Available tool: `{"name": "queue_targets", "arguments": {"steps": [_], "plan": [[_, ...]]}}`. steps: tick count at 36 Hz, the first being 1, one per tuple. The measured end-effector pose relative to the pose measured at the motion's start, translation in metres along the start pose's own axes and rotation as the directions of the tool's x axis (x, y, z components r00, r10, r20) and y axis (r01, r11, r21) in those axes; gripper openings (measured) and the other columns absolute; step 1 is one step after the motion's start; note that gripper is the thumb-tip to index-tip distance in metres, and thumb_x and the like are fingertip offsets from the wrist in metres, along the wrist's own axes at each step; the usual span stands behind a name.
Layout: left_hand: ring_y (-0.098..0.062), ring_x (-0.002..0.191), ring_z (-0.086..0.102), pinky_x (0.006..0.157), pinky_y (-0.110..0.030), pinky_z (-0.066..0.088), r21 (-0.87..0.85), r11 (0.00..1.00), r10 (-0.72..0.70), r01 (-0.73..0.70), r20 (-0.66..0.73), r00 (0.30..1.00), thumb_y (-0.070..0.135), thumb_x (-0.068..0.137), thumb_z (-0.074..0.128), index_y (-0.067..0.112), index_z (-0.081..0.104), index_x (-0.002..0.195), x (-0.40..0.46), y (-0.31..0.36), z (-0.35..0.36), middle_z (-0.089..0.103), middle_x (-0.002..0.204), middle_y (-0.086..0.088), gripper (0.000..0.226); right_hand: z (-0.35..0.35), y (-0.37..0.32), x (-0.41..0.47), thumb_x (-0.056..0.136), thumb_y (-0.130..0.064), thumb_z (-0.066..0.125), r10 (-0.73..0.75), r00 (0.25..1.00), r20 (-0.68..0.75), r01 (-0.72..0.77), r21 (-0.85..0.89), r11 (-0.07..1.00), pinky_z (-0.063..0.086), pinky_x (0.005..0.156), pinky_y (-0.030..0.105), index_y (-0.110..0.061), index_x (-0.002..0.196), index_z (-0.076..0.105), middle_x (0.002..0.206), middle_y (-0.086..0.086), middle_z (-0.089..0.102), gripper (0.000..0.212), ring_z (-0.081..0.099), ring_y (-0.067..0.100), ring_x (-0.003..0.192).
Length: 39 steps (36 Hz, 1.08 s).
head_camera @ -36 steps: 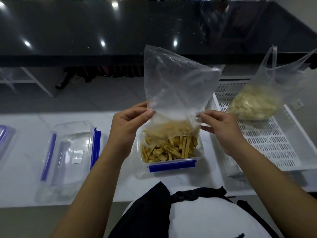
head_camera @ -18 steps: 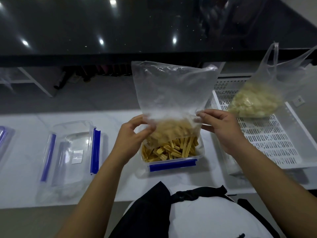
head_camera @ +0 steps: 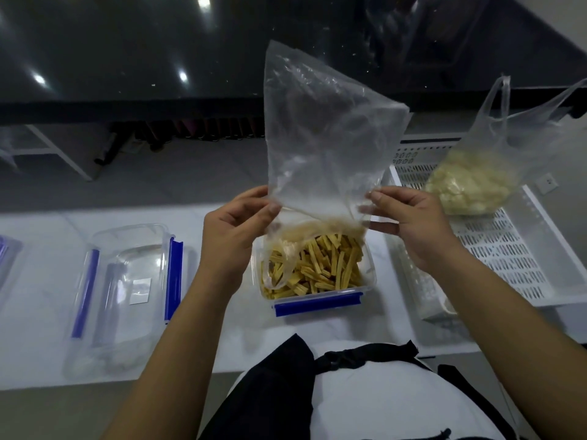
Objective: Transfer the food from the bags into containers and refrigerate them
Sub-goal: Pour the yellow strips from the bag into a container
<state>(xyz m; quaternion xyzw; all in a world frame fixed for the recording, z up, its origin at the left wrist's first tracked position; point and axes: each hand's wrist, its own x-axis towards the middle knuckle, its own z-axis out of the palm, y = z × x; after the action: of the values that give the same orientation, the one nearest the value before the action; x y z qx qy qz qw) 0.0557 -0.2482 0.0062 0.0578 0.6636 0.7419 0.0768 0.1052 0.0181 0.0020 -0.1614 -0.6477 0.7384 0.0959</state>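
On the white table (head_camera: 38, 312), left hand (head_camera: 235, 230) and right hand (head_camera: 409, 217) each pinch an upturned clear plastic bag (head_camera: 324, 138), seemingly emptied, above the clear blue-clipped container (head_camera: 317, 274) of yellow strips

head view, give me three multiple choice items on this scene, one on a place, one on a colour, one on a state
1. Where does the bag of pale food chunks sit?
A. in the white perforated tray
B. in the empty container
C. on the person's lap

2. What colour is the clip on the container of yellow sticks?
A. red
B. blue
C. green

3. How is the clear bag being held?
A. lying flat on the counter
B. tied shut, in one hand
C. upside down over the container, by the left hand and the right hand

Answers:
1. A, the bag rests on the slotted tray at the right.
2. B, a blue clip runs along the near edge.
3. C, both hands pinch its sides and its mouth hangs down into the sticks.
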Motion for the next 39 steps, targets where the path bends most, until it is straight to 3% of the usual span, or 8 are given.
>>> {"name": "queue_targets", "arguments": {"steps": [5, 10, 14, 21, 26, 30, 35, 39], "plan": [[-0.024, 0.110, 0.069, 0.084, -0.038, 0.061, 0.010, 1.000, -0.004, 0.004, -0.005, 1.000, 0.009, 0.091, 0.069, 0.010, 0.079, 0.096, -0.001, 0.000, -0.002, 0.072, 0.119, 0.003, 0.011, 0.002, 0.006, 0.000, 0.081, -0.024, 0.074, 0.007, 1.000, 0.013, -0.007, -0.023, 1.000, 0.061, 0.070, 0.032, -0.019, 0.088, 0.079, 0.090, 0.004, 0.078, 0.010, 0.074, 0.021, 0.089], [-0.020, 0.108, 0.070, 0.080, -0.033, 0.061, -0.004, 1.000, -0.006, 0.006, 0.010, 1.000, 0.009, 0.090, 0.070, 0.006, 0.078, 0.096, -0.004, 0.003, -0.002, 0.073, 0.117, 0.006, 0.011, -0.004, 0.021, -0.003, 0.072, -0.047, 0.075, 0.086, 0.986, 0.141, -0.054, -0.223, 0.973, 0.054, 0.093, 0.035, -0.028, 0.101, 0.075, 0.104, -0.008, 0.076, 0.035, 0.068, 0.017, 0.108], [-0.019, 0.109, 0.069, 0.080, -0.032, 0.061, -0.006, 1.000, 0.007, -0.007, 0.013, 1.000, 0.009, 0.090, 0.070, 0.009, 0.079, 0.096, -0.006, 0.003, -0.002, 0.073, 0.117, 0.008, 0.011, -0.003, 0.028, -0.014, 0.084, -0.034, 0.074, 0.054, 0.968, 0.243, 0.014, -0.269, 0.963, 0.054, 0.085, 0.019, -0.037, 0.102, 0.077, 0.108, -0.006, 0.076, 0.018, 0.071, 0.012, 0.104], [-0.022, 0.113, 0.068, 0.081, -0.033, 0.061, -0.057, 0.998, 0.006, -0.004, 0.021, 1.000, 0.019, 0.084, 0.072, 0.007, 0.078, 0.096, -0.008, 0.006, -0.004, 0.072, 0.120, 0.004, 0.018, -0.001, 0.037, -0.022, 0.092, -0.017, 0.070, 0.039, 0.977, 0.212, 0.059, -0.437, 0.898, 0.056, 0.097, 0.040, -0.022, 0.117, 0.072, 0.107, -0.004, 0.076, 0.026, 0.071, 0.013, 0.104], [-0.025, 0.112, 0.069, 0.079, -0.032, 0.060, -0.108, 0.994, 0.012, -0.008, 0.035, 0.999, 0.020, 0.082, 0.073, 0.010, 0.080, 0.093, -0.009, 0.010, -0.003, 0.072, 0.121, 0.001, 0.016, 0.004, 0.036, -0.025, 0.091, -0.015, 0.071, -0.050, 0.987, 0.153, 0.118, -0.476, 0.872, 0.059, 0.089, 0.039, -0.038, 0.095, 0.075, 0.092, -0.009, 0.078, 0.023, 0.073, 0.013, 0.091], [-0.027, 0.113, 0.068, 0.081, -0.034, 0.061, -0.113, 0.993, 0.026, -0.021, 0.043, 0.999, 0.020, 0.082, 0.073, 0.018, 0.082, 0.087, -0.010, 0.013, -0.002, 0.072, 0.121, 0.000, 0.010, 0.007, 0.031, -0.025, 0.092, -0.011, 0.069, -0.112, 0.986, 0.124, 0.154, -0.421, 0.894, 0.057, 0.076, 0.020, -0.040, 0.083, 0.077, 0.085, -0.009, 0.078, 0.031, 0.073, 0.009, 0.085], [-0.028, 0.113, 0.068, 0.081, -0.034, 0.060, -0.129, 0.990, 0.057, -0.051, 0.044, 0.997, 0.023, 0.082, 0.075, 0.021, 0.082, 0.086, -0.012, 0.017, -0.009, 0.072, 0.121, 0.000, 0.008, 0.009, 0.026, -0.026, 0.092, -0.008, 0.069, -0.099, 0.990, 0.105, 0.129, -0.335, 0.933, 0.060, 0.080, 0.028, -0.032, 0.084, 0.080, 0.086, 0.000, 0.078, 0.027, 0.073, 0.017, 0.085], [-0.026, 0.109, 0.070, 0.080, -0.034, 0.060, -0.141, 0.989, 0.045, -0.041, 0.026, 0.999, 0.017, 0.084, 0.073, 0.022, 0.082, 0.083, -0.013, 0.018, -0.012, 0.073, 0.118, 0.001, 0.011, 0.012, 0.024, -0.027, 0.092, -0.005, 0.068, -0.053, 0.992, 0.113, 0.084, -0.288, 0.954, 0.061, 0.082, 0.032, -0.012, 0.091, 0.079, 0.085, 0.010, 0.077, 0.013, 0.075, 0.020, 0.082]]}}
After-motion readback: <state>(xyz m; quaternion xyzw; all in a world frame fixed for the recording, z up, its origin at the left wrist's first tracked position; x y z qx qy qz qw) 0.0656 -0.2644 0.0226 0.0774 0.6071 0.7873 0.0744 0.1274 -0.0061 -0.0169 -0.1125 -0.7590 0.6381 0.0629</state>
